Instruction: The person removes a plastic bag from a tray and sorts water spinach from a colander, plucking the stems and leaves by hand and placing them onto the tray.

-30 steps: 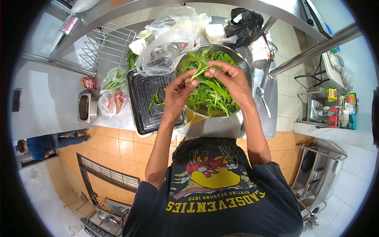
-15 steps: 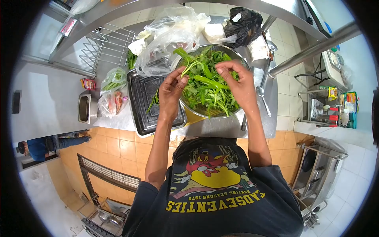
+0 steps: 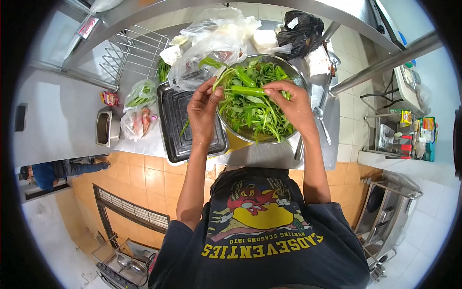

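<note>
My left hand [image 3: 204, 108] is closed in a pinch on a leafy green stem [image 3: 225, 74], whose long narrow leaves spread to the right. Between the fingertips of my right hand [image 3: 292, 103] is the end of a long green leaf [image 3: 246, 90] stretched across from the left hand; whether it is joined to that stem is hard to tell. Both hands are above a round metal mesh strainer [image 3: 234, 132] heaped with leafy greens [image 3: 262, 113]. Beside my left hand lies a black rectangular tray [image 3: 179, 113], with a thin green stem on it.
Clear plastic bags [image 3: 204, 45] and a black plastic bag [image 3: 301, 32] stand behind the strainer. A spoon [image 3: 323, 123] lies to the right. At left are a wire rack [image 3: 132, 53], bagged green vegetables [image 3: 140, 94] and a metal container [image 3: 107, 127]. A person [image 3: 45, 176] is far left.
My right fingers have closed on the end of the long leaf, which now stretches level between both hands. My left hand has shifted slightly left, still pinching the stem.
</note>
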Demonstrator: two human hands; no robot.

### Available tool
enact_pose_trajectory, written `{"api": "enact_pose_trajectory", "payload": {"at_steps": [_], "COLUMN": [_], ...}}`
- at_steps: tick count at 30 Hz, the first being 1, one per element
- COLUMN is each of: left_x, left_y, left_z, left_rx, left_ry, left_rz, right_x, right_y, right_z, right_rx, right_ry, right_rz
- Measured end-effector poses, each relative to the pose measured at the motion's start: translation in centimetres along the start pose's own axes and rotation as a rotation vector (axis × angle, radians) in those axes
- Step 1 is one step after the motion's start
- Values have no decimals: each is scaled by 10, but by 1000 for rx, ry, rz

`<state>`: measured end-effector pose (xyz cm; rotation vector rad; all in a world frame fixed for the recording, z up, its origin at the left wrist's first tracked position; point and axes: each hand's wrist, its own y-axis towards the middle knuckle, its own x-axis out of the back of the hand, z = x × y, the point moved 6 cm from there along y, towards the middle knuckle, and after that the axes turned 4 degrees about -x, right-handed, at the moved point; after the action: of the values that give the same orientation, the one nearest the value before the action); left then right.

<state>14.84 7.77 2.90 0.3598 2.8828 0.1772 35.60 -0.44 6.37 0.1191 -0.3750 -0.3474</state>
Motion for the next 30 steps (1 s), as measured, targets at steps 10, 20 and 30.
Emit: {"api": "enact_pose_trajectory", "payload": {"at_steps": [10,20,30], "left_x": [3,-9,-17], "left_y": [8,-3,-7], "left_z": [24,20,16], "left_rx": [218,240,173], "left_ry": [-558,-379,-177], "left_rz": [-192,-97,-1], "right_x": [-35,-50,-42], "right_y": [-6,0,-6], "right_z": [11,1,-4], "right_rx": [156,120,154], "right_ry": [-186,-197,-289], "right_rz": [-6,73,70]}}
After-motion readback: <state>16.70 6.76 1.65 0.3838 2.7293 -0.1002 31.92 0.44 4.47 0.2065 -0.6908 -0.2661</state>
